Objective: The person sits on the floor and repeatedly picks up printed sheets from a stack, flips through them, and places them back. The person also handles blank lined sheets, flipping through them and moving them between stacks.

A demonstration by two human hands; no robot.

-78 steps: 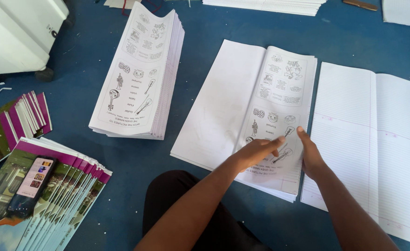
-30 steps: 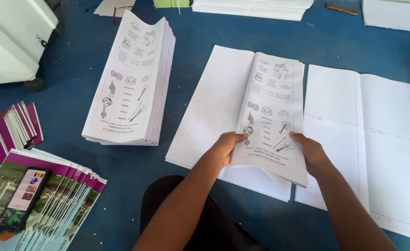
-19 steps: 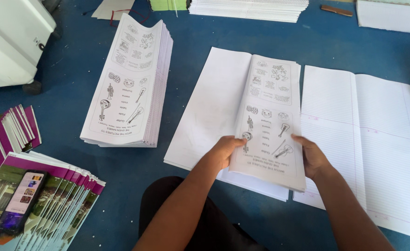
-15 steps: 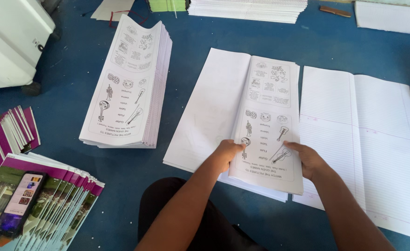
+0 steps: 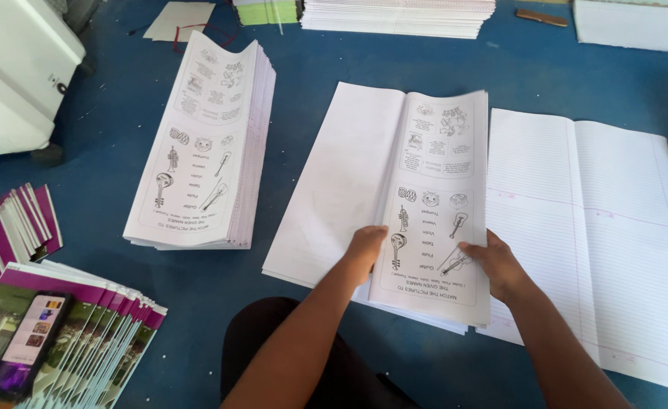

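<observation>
Both hands, left hand and right hand, pinch the printed sheet by its near corners; uneven pressure could skew it off the open blank stack.

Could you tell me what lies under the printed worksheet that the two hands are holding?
The printed worksheet rests on a stack of blank white sheets, held by the left hand and right hand. The sheets' right half is covered and cannot be seen.

My left hand and right hand rest on the printed sheet atop blank sheets; worksheet stack left, ruled sheets right.
</observation>
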